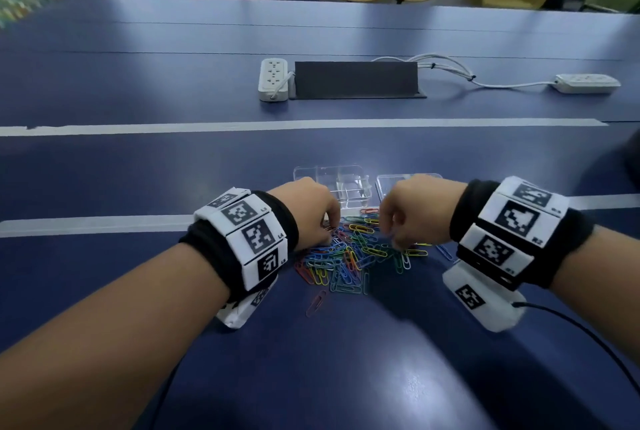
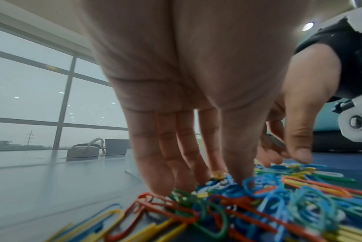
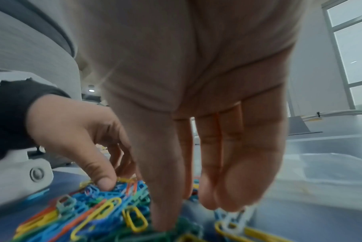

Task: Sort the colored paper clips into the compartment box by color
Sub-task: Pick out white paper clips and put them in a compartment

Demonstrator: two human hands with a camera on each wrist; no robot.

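Both hands [image 1: 313, 211] [image 1: 403, 209] down in clip pile [image 1: 353, 253], fingers straight, holding nothing; pinch one colour, carry to box [image 1: 346, 187].

In the head view both hands hide their own fingertips, so whether the left hand [image 1: 304, 213] or the right hand [image 1: 412, 211] pinches a clip cannot be told. The left hand covers the box [image 1: 346, 187] at its 9 o'clock side, and the right hand covers much of the lid [image 1: 388, 183]. In the right wrist view the clips [image 3: 105, 211] blur toward 7 o'clock and are cut off by the bottom edge.
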